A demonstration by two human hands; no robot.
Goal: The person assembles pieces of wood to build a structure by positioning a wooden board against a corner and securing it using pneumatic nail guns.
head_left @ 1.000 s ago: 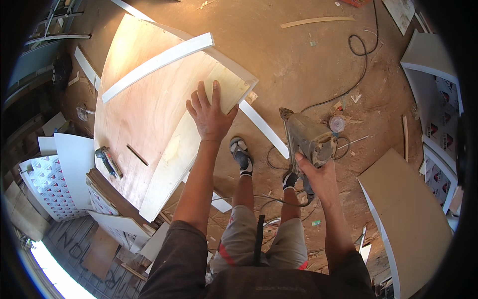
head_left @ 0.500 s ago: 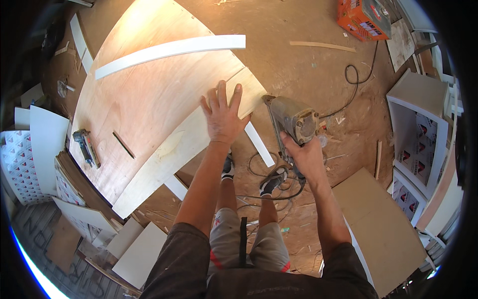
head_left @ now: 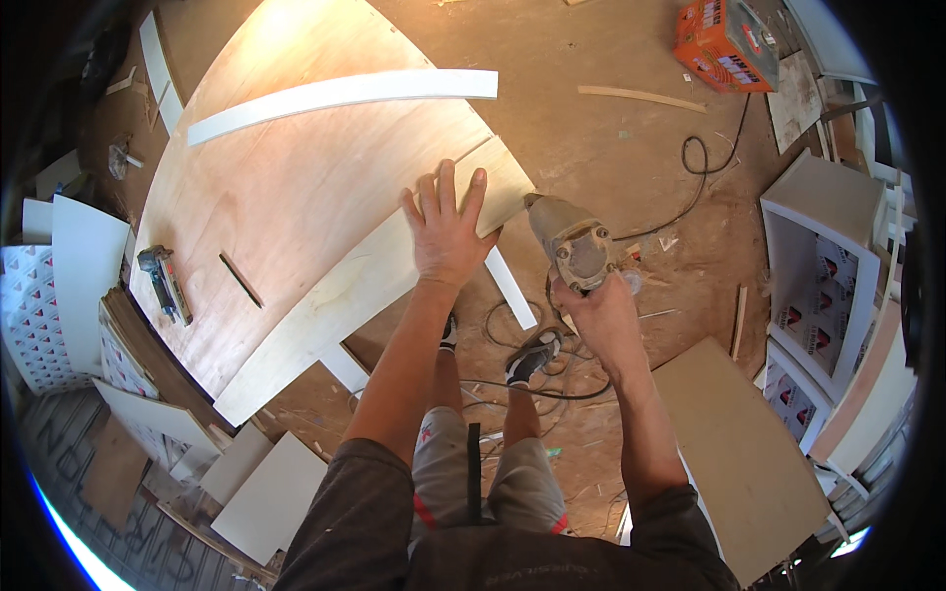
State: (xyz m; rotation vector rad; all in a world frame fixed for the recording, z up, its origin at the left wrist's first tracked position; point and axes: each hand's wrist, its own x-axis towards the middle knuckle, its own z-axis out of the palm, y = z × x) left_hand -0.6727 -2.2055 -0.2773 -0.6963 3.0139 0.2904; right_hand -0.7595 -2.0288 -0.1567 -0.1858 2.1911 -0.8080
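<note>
My left hand [head_left: 443,236] lies spread on a pale wooden plank [head_left: 335,305] along the near edge of a large plywood sheet [head_left: 261,182], its thumb by the plank's edge. My right hand [head_left: 601,315] grips a dusty grey power saw [head_left: 574,241], whose front meets or nearly meets the plank's right end; its blade is hidden. A curved white strip [head_left: 340,94] crosses the sheet above my left hand. A stapler-like tool [head_left: 163,281] and a thin dark stick [head_left: 239,278] rest on the sheet's left part. Another white strip [head_left: 507,286] shows below the sheet.
An orange box [head_left: 724,49] sits at top right, near a looped black cord [head_left: 700,169]. White cabinet pieces [head_left: 823,261] stand at right, above a beige board [head_left: 739,458]. Panels [head_left: 84,286] are stacked at left. Cords and wood scraps lie around my feet.
My right hand has brought the saw up and left to the plank's end, tilting it. My left hand stays spread on the plank; the camera view has shifted.
</note>
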